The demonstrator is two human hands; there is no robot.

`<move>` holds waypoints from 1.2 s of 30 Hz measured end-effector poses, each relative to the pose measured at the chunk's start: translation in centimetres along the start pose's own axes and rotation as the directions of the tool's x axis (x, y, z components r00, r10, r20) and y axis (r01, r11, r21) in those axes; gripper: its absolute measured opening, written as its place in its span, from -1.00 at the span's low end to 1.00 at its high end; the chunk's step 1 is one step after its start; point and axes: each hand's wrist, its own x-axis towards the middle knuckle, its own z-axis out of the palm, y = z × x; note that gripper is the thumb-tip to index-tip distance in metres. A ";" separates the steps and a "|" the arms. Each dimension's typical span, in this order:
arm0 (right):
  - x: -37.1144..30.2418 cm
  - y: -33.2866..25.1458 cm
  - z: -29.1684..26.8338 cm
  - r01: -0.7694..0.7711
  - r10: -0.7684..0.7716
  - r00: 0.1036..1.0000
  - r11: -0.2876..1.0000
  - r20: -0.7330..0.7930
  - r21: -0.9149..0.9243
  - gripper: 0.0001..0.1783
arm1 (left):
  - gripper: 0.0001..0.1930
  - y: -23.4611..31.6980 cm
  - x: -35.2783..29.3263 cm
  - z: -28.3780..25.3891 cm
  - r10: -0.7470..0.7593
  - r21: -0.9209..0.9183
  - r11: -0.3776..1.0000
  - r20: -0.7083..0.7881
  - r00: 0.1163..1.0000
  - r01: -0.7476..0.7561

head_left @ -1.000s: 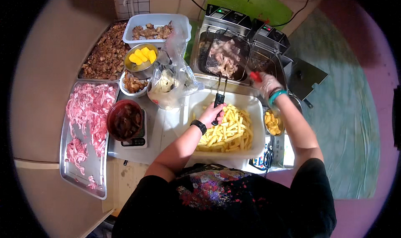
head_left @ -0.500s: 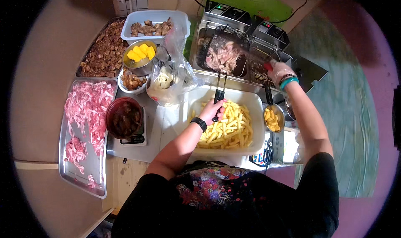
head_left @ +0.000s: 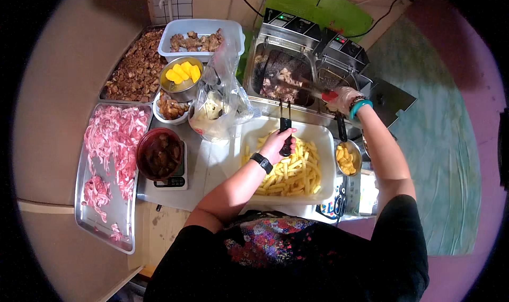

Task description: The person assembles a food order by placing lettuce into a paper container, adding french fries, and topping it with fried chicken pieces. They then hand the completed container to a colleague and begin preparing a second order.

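Observation:
My left hand (head_left: pixel 280 145) is closed round the black handle of a fryer basket (head_left: pixel 286 103). Strips of pale meat (head_left: pixel 283 84) lie in the basket, inside the left well of a steel deep fryer (head_left: pixel 256 84). My right hand (head_left: pixel 344 100), in a clear glove, grips a red-handled utensil (head_left: pixel 330 95). Its far part reaches left over the meat and is too blurred to name exactly. Beneath my left hand stands a white tub (head_left: pixel 330 167) of yellow fries (head_left: pixel 291 169). A second basket handle (head_left: pixel 341 127) sticks out below my right hand.
A steel bowl (head_left: pixel 358 167) of yellow pieces stands right of the tub. To the left are a tray (head_left: pixel 106 230) of raw pink meat, a dark red bowl (head_left: pixel 146 169) on a scale (head_left: pixel 177 182), and a plastic bag (head_left: pixel 225 111). Browned meat fills another tray (head_left: pixel 138 66) behind.
The basket with the meat now sits lower in the fryer, and less meat shows. My right hand has moved slightly left and down with the utensil.

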 end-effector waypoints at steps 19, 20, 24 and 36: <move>3.6 -3.8 3.0 0.286 -0.246 0.954 0.916 0.168 -0.282 -0.62 | -0.82 0.6 -15.1 -8.2 0.838 0.950 0.127 0.051 0.543 -0.285; 3.3 -4.2 3.0 0.250 -0.229 0.966 0.947 0.123 -0.201 -0.58 | -0.82 -0.1 -15.6 -10.2 0.827 0.980 0.044 0.072 0.558 -0.192; 1.8 -2.7 -0.2 0.199 -0.201 0.972 0.980 0.125 0.029 -0.49 | -0.75 -1.9 -16.5 -13.4 0.719 0.956 -0.275 0.135 0.682 0.100; 3.2 -6.9 -0.1 -0.131 0.100 0.968 0.984 0.229 0.124 -0.72 | -0.56 -4.5 -16.4 -14.7 0.554 0.711 -0.630 0.130 0.822 0.313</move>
